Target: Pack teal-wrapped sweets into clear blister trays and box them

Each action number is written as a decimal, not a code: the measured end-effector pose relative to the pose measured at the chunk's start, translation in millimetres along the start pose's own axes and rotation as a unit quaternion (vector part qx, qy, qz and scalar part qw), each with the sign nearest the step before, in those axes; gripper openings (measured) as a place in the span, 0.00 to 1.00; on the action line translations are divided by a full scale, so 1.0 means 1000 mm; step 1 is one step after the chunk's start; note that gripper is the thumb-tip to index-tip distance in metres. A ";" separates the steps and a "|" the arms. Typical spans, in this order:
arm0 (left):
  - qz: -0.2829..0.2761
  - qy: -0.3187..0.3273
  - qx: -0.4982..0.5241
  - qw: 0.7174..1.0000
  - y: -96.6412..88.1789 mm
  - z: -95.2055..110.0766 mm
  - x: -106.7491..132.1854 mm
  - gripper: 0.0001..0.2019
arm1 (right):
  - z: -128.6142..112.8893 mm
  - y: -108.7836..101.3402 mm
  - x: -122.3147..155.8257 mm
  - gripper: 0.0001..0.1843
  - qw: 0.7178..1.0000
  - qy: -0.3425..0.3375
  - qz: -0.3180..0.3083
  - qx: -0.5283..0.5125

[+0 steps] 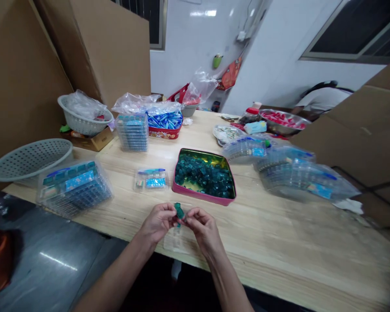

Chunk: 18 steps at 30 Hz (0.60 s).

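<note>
My left hand point(159, 221) is closed in a pinch on a small dark-green translucent plastic piece point(179, 211). Close by on its right, my right hand point(203, 227) has thumb and fingers pressed together; what they hold, if anything, is too small to make out. Under both hands a clear plastic tray point(173, 245) lies flat at the table's front edge. Just beyond stands a pink-rimmed tin point(203, 197) with many similar green pieces point(204, 173) inside. Left of the tin lies a clear pack point(151, 180) holding a blue pen and a blue patterned item.
Stacks of filled clear packs stand at left point(74, 188), back left point(132, 132) and right point(299, 173). A red tin of blue pens point(165, 121), grey baskets point(32, 160) and a metal bowl point(284, 123) surround the wooden table point(279, 242). Another person point(325, 99) bends at back right.
</note>
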<state>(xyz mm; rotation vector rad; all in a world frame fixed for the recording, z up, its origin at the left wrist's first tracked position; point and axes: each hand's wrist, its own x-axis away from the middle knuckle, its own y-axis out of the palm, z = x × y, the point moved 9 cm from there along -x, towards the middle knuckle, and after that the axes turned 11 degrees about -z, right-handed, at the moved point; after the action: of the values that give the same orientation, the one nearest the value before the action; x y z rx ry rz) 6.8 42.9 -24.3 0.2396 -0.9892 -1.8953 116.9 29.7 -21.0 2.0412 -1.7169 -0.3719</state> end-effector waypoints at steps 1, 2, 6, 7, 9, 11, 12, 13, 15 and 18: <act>-0.002 0.002 0.012 1.000 0.000 0.000 0.000 0.09 | 0.000 0.001 0.000 0.09 1.000 0.004 -0.001 -0.012; -0.001 0.004 0.021 1.000 0.000 -0.001 0.000 0.09 | 0.000 0.001 0.001 0.09 1.000 0.007 0.000 -0.020; 0.003 0.007 -0.019 1.000 -0.001 -0.002 0.003 0.11 | -0.001 -0.003 0.001 0.08 1.000 0.008 0.009 -0.010; 0.005 0.009 -0.045 0.999 -0.001 -0.001 0.004 0.11 | 0.001 -0.003 0.001 0.09 1.000 0.021 0.003 -0.002; 0.015 0.013 -0.099 0.995 -0.003 0.001 0.007 0.11 | 0.008 0.000 0.002 0.12 0.998 0.060 -0.014 0.010; 0.026 0.014 -0.137 0.990 -0.006 0.003 0.008 0.11 | 0.013 0.003 0.003 0.14 0.995 0.090 -0.029 0.011; 0.028 0.012 -0.150 0.988 -0.008 0.003 0.009 0.11 | 0.014 0.004 0.004 0.15 0.995 0.095 -0.033 0.009; 0.030 0.009 -0.162 0.986 -0.009 0.003 0.009 0.11 | 0.014 0.005 0.004 0.15 0.995 0.096 -0.034 0.007; 0.031 0.005 -0.185 0.982 -0.010 0.003 0.010 0.11 | 0.015 0.006 0.005 0.14 0.995 0.097 -0.036 0.003; 0.036 0.007 -0.223 0.974 -0.011 0.001 0.012 0.10 | 0.019 0.005 0.007 0.14 0.994 0.100 -0.035 0.005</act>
<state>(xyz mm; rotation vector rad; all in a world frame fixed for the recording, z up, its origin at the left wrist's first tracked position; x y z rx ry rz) -7.5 36.2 -28.6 -0.0468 -0.5319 -1.9872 105.2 19.4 -34.3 2.0723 -1.5341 -0.1743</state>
